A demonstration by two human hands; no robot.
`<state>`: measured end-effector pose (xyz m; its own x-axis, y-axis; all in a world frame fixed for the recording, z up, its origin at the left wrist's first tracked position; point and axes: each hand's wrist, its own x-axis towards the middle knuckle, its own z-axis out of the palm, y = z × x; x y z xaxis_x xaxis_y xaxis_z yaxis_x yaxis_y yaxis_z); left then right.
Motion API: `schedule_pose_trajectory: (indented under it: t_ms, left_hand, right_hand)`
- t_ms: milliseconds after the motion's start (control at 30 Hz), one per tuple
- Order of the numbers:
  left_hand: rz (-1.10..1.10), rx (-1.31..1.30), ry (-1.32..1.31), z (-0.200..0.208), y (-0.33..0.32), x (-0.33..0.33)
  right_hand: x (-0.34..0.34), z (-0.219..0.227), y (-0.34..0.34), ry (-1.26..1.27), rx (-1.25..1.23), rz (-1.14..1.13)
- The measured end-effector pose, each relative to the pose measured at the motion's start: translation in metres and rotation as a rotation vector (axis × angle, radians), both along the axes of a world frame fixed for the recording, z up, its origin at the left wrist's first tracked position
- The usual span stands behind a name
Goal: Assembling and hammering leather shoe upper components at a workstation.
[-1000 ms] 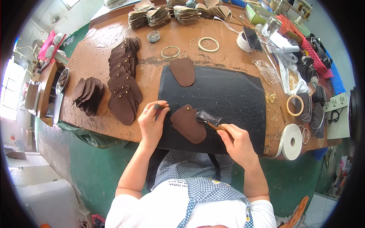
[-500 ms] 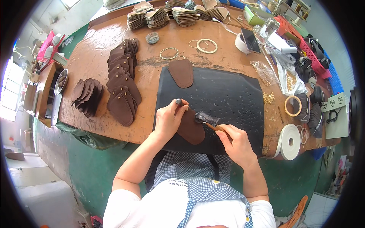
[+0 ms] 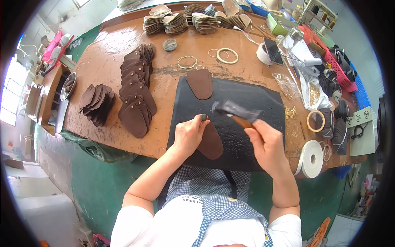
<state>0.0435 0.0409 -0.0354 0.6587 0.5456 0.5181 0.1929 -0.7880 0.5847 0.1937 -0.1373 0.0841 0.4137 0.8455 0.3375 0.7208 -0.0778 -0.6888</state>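
My left hand [image 3: 187,134] is closed around a short metal punch [image 3: 203,117], its round top showing above the fingers. Beneath it lies a brown leather piece [image 3: 211,143], partly covered by that hand, on a black mat [image 3: 247,142] dotted with small marks. My right hand [image 3: 266,142] grips the wooden handle of a hammer [image 3: 236,109]; its dark head is raised over the mat and blurred by motion. A second brown leather piece [image 3: 200,84] rests at the mat's far left corner.
Overlapping brown pieces with small studs [image 3: 138,94] and a plain brown stack [image 3: 98,103] lie on the left. Pale-edged stacks [image 3: 175,23] line the far side. On the right are a white tape roll [image 3: 310,159], a tan ring [image 3: 316,121] and loose brass bits [image 3: 290,112].
My right hand has lifted the hammer up and away from the punch. My left hand remains on the punch over the leather piece. The whole view has shifted slightly.
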Motion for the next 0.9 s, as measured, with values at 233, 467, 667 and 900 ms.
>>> schedule_pose_trajectory:
  t_ms: [233,467,667,900]
  left_hand:
    - [0.023,0.061,0.022,0.001,-0.001,0.005]
    - [0.070,0.071,0.037,-0.007,0.003,0.000]
    - [0.063,0.060,0.071,0.002,-0.011,0.003]
    - [0.021,-0.465,-0.128,0.004,0.004,-0.006]
  right_hand:
    - [-0.002,0.018,0.013,-0.245,0.076,0.118]
    - [-0.014,0.048,0.016,-0.188,0.284,0.017]
    - [-0.010,0.010,0.011,-0.307,-0.055,0.083]
    - [-0.005,-0.024,-0.021,-0.318,0.015,-0.125]
